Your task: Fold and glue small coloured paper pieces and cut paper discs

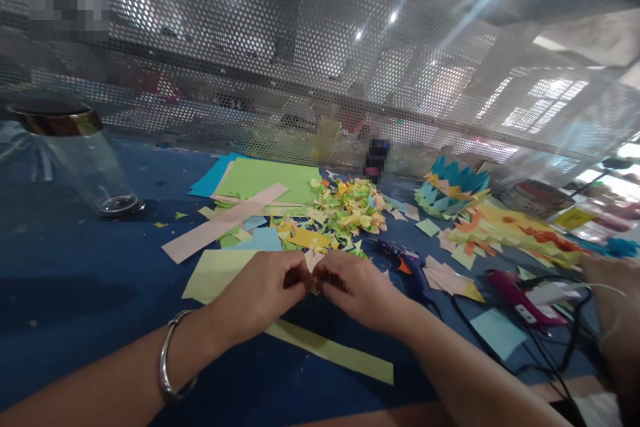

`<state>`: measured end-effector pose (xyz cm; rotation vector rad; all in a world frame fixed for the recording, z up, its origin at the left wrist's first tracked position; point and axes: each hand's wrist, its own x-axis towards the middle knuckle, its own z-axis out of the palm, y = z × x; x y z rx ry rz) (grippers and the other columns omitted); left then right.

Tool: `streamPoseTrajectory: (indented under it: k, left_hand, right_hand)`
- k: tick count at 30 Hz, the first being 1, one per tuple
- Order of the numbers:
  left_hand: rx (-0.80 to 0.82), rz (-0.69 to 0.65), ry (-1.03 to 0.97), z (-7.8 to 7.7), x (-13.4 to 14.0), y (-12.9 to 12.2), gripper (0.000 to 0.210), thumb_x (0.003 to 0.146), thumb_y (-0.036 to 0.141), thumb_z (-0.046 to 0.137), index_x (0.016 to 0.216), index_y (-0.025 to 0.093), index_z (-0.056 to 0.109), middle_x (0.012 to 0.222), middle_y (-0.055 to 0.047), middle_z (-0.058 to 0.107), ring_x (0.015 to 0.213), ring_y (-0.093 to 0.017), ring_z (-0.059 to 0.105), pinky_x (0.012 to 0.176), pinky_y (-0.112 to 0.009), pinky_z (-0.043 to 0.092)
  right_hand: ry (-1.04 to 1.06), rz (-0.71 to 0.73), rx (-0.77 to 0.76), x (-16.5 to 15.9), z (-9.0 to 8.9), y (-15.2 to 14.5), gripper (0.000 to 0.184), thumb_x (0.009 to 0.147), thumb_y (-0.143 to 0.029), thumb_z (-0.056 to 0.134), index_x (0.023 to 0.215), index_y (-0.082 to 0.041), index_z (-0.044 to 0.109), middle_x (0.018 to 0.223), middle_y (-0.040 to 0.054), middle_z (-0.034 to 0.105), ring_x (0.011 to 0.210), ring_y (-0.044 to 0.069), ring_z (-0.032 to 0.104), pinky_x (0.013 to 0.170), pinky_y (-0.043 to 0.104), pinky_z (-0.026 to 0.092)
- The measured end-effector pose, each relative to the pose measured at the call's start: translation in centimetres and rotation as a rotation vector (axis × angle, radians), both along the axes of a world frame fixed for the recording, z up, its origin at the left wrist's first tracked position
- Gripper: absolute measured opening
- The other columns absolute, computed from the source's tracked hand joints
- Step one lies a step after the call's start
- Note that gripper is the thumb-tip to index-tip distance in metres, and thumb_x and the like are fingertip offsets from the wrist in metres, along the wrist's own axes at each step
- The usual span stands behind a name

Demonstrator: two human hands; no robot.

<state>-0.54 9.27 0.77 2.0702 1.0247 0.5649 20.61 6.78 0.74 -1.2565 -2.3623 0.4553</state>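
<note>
Where left hand [273, 287] and right hand [356, 283] nearly meet, small pale paper [313, 259] sits at twelve o'clock between them, fingers of both pinching it, neither hand nearer; long axis too hidden to tell. Scraps [353, 203] crowd one o'clock, just beyond. Blue glue gun [413, 270] at three, beside right hand. Yellow strip [335, 351] at five, flat on surface [120, 267].

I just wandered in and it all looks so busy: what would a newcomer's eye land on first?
Probably the bright heap of yellow and green paper scraps in the middle, just beyond the left hand and right hand, which meet with a small pale piece of paper between them. Next might come the jagged blue paper toward the right and the lidded clear jar at far left.
</note>
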Motion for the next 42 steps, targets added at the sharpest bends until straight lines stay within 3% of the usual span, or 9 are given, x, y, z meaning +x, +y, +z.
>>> streamPoseTrajectory:
  k: [6, 12, 17, 20, 23, 29, 33, 37, 42]
  left_hand:
    - [0.047, 0.126, -0.113, 0.6, 0.0, 0.5, 0.015, 0.091, 0.032, 0.06, 0.084, 0.02, 0.065, 0.076, -0.001, 0.068, 0.07, -0.016, 0.063, 0.066, -0.028, 0.045]
    - [0.001, 0.126, -0.356, -0.4, -0.1, 1.1, 0.019, 0.093, 0.039, 0.063, 0.09, 0.02, 0.064, 0.083, -0.003, 0.068, 0.074, -0.016, 0.063, 0.068, -0.029, 0.049]
    - [-0.098, 0.113, -0.385, -0.9, 0.2, 1.4, 0.015, 0.09, 0.034, 0.067, 0.086, 0.019, 0.065, 0.078, -0.002, 0.066, 0.072, -0.015, 0.061, 0.068, -0.029, 0.049]
    - [-0.151, 0.132, -0.432, -0.9, 0.3, 1.6, 0.013, 0.085, 0.03, 0.072, 0.084, 0.019, 0.067, 0.079, -0.002, 0.067, 0.073, -0.014, 0.062, 0.069, -0.028, 0.049]
    - [-0.211, 0.167, -0.517, -0.7, 0.3, 1.7, 0.013, 0.08, 0.028, 0.076, 0.081, 0.019, 0.066, 0.077, -0.001, 0.067, 0.072, -0.013, 0.062, 0.068, -0.026, 0.05]
    - [-0.259, 0.183, -0.606, -0.3, 0.2, 1.9, 0.011, 0.078, 0.023, 0.076, 0.08, 0.019, 0.065, 0.075, 0.001, 0.067, 0.069, -0.011, 0.063, 0.068, -0.025, 0.053]
    - [-0.221, 0.125, -0.605, -0.3, 0.3, 1.7, 0.01, 0.081, 0.024, 0.075, 0.081, 0.019, 0.066, 0.08, -0.002, 0.069, 0.072, -0.013, 0.064, 0.07, -0.027, 0.054]
    - [-0.191, 0.061, -0.608, -0.3, 0.5, 1.4, 0.01, 0.08, 0.025, 0.076, 0.078, 0.019, 0.068, 0.08, -0.002, 0.066, 0.073, -0.013, 0.063, 0.07, -0.028, 0.054]
    - [-0.248, 0.055, -0.571, 0.0, 0.7, 1.1, 0.011, 0.078, 0.022, 0.077, 0.075, 0.019, 0.067, 0.081, -0.001, 0.064, 0.07, -0.011, 0.059, 0.068, -0.027, 0.051]
  right_hand:
    - [-0.139, -0.291, 0.033, 5.1, 2.5, -1.2, 0.017, 0.097, -0.034, 0.056, 0.098, -0.022, 0.068, 0.094, 0.0046, 0.071, 0.074, 0.017, 0.062, 0.067, 0.029, 0.042]
    - [-0.295, -0.804, -0.015, 13.3, -0.7, -3.5, 0.036, 0.09, -0.057, 0.055, 0.098, -0.023, 0.066, 0.09, 0.0054, 0.071, 0.077, 0.024, 0.066, 0.066, 0.035, 0.044]
    - [-0.167, -0.942, -0.099, 15.9, -3.9, -3.8, 0.046, 0.079, -0.062, 0.063, 0.1, -0.021, 0.063, 0.085, 0.0062, 0.071, 0.078, 0.026, 0.068, 0.072, 0.038, 0.048]
    - [-0.059, -0.989, -0.138, 16.1, -4.1, -3.5, 0.044, 0.072, -0.06, 0.068, 0.091, -0.02, 0.066, 0.078, 0.0065, 0.07, 0.078, 0.028, 0.068, 0.072, 0.039, 0.049]
    - [0.281, -1.032, -0.257, 15.8, -3.6, -3.6, 0.046, 0.065, -0.054, 0.076, 0.092, -0.018, 0.067, 0.078, 0.0053, 0.07, 0.069, 0.024, 0.066, 0.062, 0.036, 0.052]
    - [1.099, -0.952, -0.319, 14.6, -2.6, -5.7, 0.042, 0.067, -0.038, 0.088, 0.098, -0.02, 0.066, 0.075, 0.0005, 0.062, 0.059, 0.013, 0.057, 0.042, 0.02, 0.042]
    - [1.498, -0.713, -0.586, 12.7, -2.1, -7.0, 0.033, 0.069, -0.027, 0.085, 0.097, -0.018, 0.068, 0.082, 0.0004, 0.055, 0.061, 0.008, 0.049, 0.049, 0.018, 0.049]
    - [1.626, -0.463, -0.697, 10.3, -1.6, -7.4, 0.032, 0.072, -0.029, 0.082, 0.099, -0.018, 0.07, 0.077, -0.0029, 0.043, 0.054, 0.004, 0.035, 0.049, 0.016, 0.045]
    - [1.596, -0.352, -0.672, 8.6, -1.0, -7.5, 0.03, 0.081, -0.037, 0.076, 0.106, -0.02, 0.07, 0.075, -0.0048, 0.035, 0.051, 0.005, 0.02, 0.046, 0.017, 0.036]
